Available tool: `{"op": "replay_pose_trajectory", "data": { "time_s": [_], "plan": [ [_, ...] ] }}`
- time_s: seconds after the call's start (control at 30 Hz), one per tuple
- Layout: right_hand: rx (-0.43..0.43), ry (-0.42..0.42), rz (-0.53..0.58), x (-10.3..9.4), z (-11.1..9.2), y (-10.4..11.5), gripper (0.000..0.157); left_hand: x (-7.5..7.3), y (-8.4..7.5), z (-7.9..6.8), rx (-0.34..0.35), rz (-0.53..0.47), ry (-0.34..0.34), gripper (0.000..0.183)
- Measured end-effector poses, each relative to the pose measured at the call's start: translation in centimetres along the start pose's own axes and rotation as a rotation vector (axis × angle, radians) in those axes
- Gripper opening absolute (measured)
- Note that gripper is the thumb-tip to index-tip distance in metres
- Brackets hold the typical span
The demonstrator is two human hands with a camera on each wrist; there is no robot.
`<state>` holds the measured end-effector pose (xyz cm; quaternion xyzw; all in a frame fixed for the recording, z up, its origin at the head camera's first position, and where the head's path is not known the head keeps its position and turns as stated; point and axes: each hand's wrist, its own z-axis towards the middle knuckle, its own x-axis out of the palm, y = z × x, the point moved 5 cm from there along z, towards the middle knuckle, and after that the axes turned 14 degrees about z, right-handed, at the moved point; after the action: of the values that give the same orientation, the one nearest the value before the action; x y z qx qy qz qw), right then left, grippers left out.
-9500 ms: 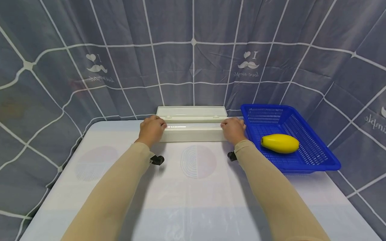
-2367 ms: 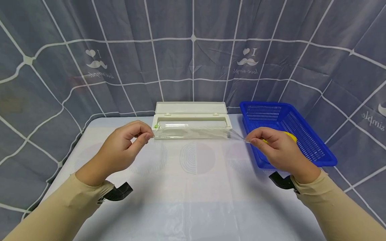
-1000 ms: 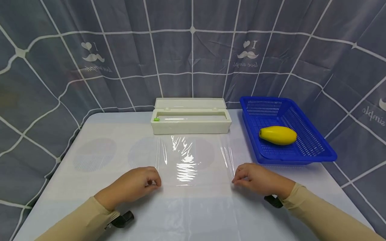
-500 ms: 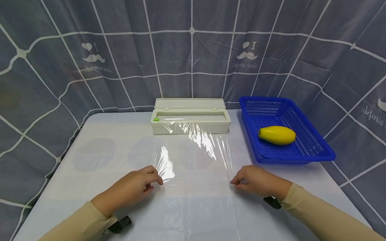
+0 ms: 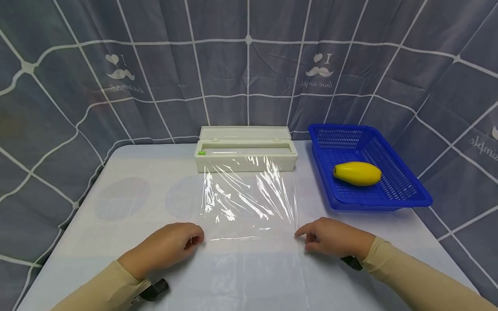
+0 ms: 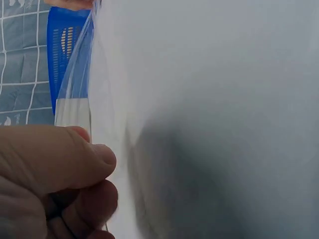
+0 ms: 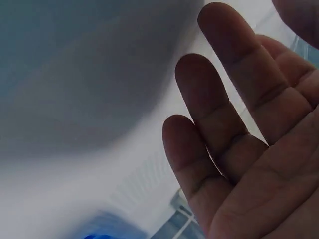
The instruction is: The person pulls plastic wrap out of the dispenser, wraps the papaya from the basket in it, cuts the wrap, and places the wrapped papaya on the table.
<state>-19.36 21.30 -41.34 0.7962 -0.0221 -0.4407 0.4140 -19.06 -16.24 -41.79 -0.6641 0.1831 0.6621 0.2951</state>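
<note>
Fingers of the left hand (image 5: 165, 246) are curled in close to the thumb, in front of the white box (image 5: 249, 164) and off toward its left end, at the near left corner of the clear film (image 5: 245, 203); whether they pinch the film cannot be told. Within the box, near its left end, sits a small green tab (image 5: 202, 153), and behind it the lid (image 5: 245, 132) stands raised. Clear film spreads from the box's front wall over the white table (image 5: 85, 242), creased and shiny, its near edge between the two hands. Next, in front of the box's right end, is the right hand (image 5: 334, 235): its index fingertip touches the film's near right corner, its thumb apart from that finger, the other fingers loosely extended with slight gaps. Just right of the box stands a blue basket (image 5: 369, 206), holding a yellow fruit (image 5: 357, 174). Behind the box hangs a gray curtain (image 5: 268, 77) with white lines.
</note>
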Motion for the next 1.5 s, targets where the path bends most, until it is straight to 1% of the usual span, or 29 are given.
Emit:
{"op": "replay_pose_trajectory", "data": {
  "time_s": [0.1, 0.23, 0.3, 0.37, 0.43, 0.47, 0.53, 0.63, 0.7, 0.77, 0.83, 0.93, 1.0, 1.03, 1.07, 1.1, 1.13, 1.2, 1.27, 1.3, 1.33, 1.4, 1.43, 1.5],
  "plan": [
    [0.019, 0.011, 0.005, -0.1, 0.0, -0.1, 0.037, 0.3, 0.2, 0.0, -0.006, 0.034, 0.019, 0.023],
    [0.065, 0.057, -0.016, -0.1, -0.2, -0.2, 0.046, 0.7, 0.4, 0.0, 0.006, 0.036, 0.06, 0.027],
    [0.089, 0.086, -0.026, -0.1, -0.5, -0.2, 0.052, 0.8, 0.5, 0.0, -0.001, 0.021, 0.073, 0.02],
    [0.116, 0.117, -0.017, -0.1, -0.8, -0.1, 0.056, 0.7, 0.6, 0.0, -0.023, 0.01, 0.082, 0.011],
    [0.128, 0.14, 0.001, -0.2, -1.1, 0.0, 0.059, 0.7, 0.9, 0.3, -0.08, 0.0, 0.081, 0.01],
    [0.14, 0.149, 0.016, -0.2, -1.2, 0.0, 0.061, 0.8, 1.1, 0.5, -0.119, -0.012, 0.078, 0.01],
    [0.16, 0.16, 0.041, -0.3, -1.4, -0.1, 0.063, 0.9, 1.5, 1.0, -0.204, -0.033, 0.078, 0.004],
    [0.196, 0.165, 0.056, -0.3, -1.6, -0.3, 0.066, 1.3, 1.9, 1.6, -0.309, -0.042, 0.086, 0.016],
    [0.217, 0.168, 0.051, -0.2, -1.7, -0.5, 0.068, 1.6, 1.9, 1.9, -0.341, -0.025, 0.095, 0.019],
    [0.222, 0.176, 0.052, -0.2, -1.8, -0.7, 0.071, 1.8, 1.8, 2.1, -0.356, -0.004, 0.09, 0.011],
    [0.206, 0.191, 0.078, -0.2, -1.9, -0.8, 0.072, 2.0, 1.8, 2.2, -0.37, 0.01, 0.079, 0.004],
    [0.144, 0.232, 0.176, -0.7, -2.0, -0.7, 0.073, 2.2, 1.7, 2.4, -0.373, 0.013, 0.065, 0.011],
    [0.093, 0.252, 0.254, -1.2, -1.9, -0.6, 0.069, 2.2, 1.6, 2.5, -0.377, 0.017, 0.067, 0.015],
    [0.065, 0.25, 0.287, -1.5, -1.7, -0.5, 0.065, 2.2, 1.6, 2.6, -0.38, 0.016, 0.069, 0.016],
    [0.041, 0.226, 0.294, -1.8, -1.5, -0.5, 0.06, 2.2, 1.7, 2.6, -0.386, 0.012, 0.073, 0.017],
    [0.031, 0.179, 0.29, -2.1, -1.1, -0.5, 0.053, 2.1, 1.7, 2.6, -0.39, 0.01, 0.077, 0.016],
    [0.023, 0.12, 0.272, -2.3, -0.6, -0.5, 0.046, 2.0, 1.7, 2.7, -0.394, 0.004, 0.079, 0.014],
    [0.043, -0.024, 0.185, -2.5, 0.4, -0.7, 0.038, 1.9, 1.7, 2.7, -0.404, -0.016, 0.087, 0.011],
    [0.088, -0.147, 0.041, -2.1, 1.4, -0.8, 0.038, 1.8, 1.7, 2.8, -0.411, -0.034, 0.097, 0.023],
    [0.112, -0.188, -0.034, -1.8, 1.7, -0.8, 0.04, 1.7, 1.7, 2.8, -0.412, -0.039, 0.102, 0.031],
    [0.125, -0.208, -0.116, -1.3, 2.1, -0.8, 0.042, 1.7, 1.7, 2.8, -0.414, -0.047, 0.11, 0.038],
    [0.15, -0.215, -0.261, -0.3, 2.4, -0.7, 0.044, 1.8, 1.8, 2.7, -0.421, -0.06, 0.128, 0.045],
    [0.155, -0.216, -0.316, 0.1, 2.5, -0.7, 0.044, 1.8, 1.8, 2.7, -0.425, -0.064, 0.135, 0.046],
    [0.172, -0.212, -0.381, 0.6, 2.6, -0.6, 0.046, 1.9, 1.9, 2.7, -0.424, -0.07, 0.145, 0.048]
  ]
}}
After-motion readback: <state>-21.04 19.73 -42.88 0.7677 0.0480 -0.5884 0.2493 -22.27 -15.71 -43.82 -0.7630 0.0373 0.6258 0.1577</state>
